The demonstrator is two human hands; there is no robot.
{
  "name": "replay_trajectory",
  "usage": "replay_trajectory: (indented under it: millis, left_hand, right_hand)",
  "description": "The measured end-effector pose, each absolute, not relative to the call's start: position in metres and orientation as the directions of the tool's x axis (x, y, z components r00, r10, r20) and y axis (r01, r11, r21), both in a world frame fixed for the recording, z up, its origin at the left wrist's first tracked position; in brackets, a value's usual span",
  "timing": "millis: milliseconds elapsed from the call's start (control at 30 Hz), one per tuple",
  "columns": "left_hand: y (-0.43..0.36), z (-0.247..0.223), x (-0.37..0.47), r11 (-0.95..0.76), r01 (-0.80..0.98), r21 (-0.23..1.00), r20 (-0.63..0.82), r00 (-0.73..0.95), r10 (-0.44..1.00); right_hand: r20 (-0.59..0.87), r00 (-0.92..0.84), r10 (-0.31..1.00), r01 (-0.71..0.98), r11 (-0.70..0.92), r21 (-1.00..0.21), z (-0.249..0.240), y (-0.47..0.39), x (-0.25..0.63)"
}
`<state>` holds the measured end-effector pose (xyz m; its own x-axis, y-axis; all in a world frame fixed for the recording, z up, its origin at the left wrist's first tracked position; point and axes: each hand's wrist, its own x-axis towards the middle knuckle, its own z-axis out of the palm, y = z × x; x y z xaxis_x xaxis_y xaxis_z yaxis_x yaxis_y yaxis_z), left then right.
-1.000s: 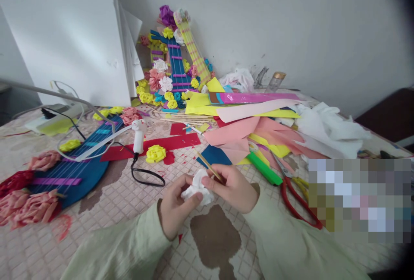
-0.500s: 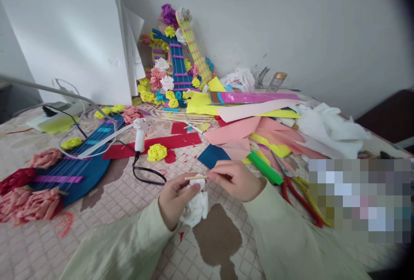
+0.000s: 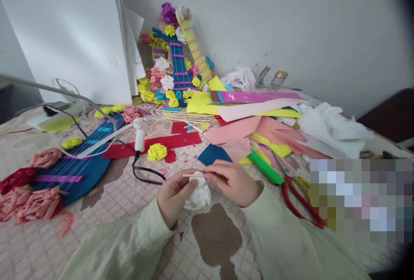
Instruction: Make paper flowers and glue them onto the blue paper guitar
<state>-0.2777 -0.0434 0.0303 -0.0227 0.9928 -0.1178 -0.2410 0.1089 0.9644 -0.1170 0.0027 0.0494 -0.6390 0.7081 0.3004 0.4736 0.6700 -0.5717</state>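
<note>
White crumpled crepe paper (image 3: 199,199) hangs below my left hand (image 3: 174,193), its upper end pinched between thumb and fingers. A thin wooden stick (image 3: 193,175) lies level across the top of that paper. The stick's right end is in the closed fingertips of my right hand (image 3: 235,183), which almost meet the left ones. Both hands are just above the table, and the curled fingers hide part of the paper. Beyond the right hand lies a piece of dark blue paper (image 3: 213,155).
A white hot glue gun (image 3: 139,135) stands near a yellow paper flower (image 3: 157,152). To the left lies a blue paper guitar (image 3: 87,172) with flowers. Red-handled scissors (image 3: 299,200), a green roll (image 3: 265,168) and pink paper sheets (image 3: 233,131) are on the right. Several sticks (image 3: 187,117) lie behind.
My right hand has shifted slightly left, bringing the fingertips of both hands closer together. The white crepe paper has swung a little up and to the right under the stick.
</note>
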Motion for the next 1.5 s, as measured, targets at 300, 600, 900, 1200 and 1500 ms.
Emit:
replay_trajectory:
  millis: [300, 600, 900, 1200, 1500]
  left_hand:
    - [-0.044, 0.029, -0.280, 0.075, -0.156, 0.985, -0.088, -0.079, 0.993]
    - [-0.042, 0.032, -0.281, 0.103, -0.203, 0.974, -0.115, -0.049, 0.992]
    - [-0.039, 0.033, -0.281, 0.095, -0.190, 0.977, -0.120, -0.127, 0.984]
    - [-0.038, 0.028, -0.282, 0.082, -0.098, 0.992, -0.092, -0.101, 0.991]
    - [-0.041, 0.019, -0.284, -0.118, 0.233, 0.965, 0.129, -0.034, 0.991]
  right_hand:
    - [0.340, -0.632, 0.697, 0.450, 0.687, -0.571, 0.048, 0.003, -0.116]
    - [0.470, -0.604, 0.644, 0.377, 0.750, -0.544, 0.047, 0.001, -0.117]
    - [0.522, -0.616, 0.590, 0.520, 0.802, -0.294, 0.046, -0.009, -0.126]
    - [0.490, -0.530, 0.692, 0.544, 0.721, -0.430, 0.043, -0.009, -0.127]
    - [0.291, -0.551, 0.782, 0.515, 0.593, -0.619, 0.047, -0.006, -0.125]
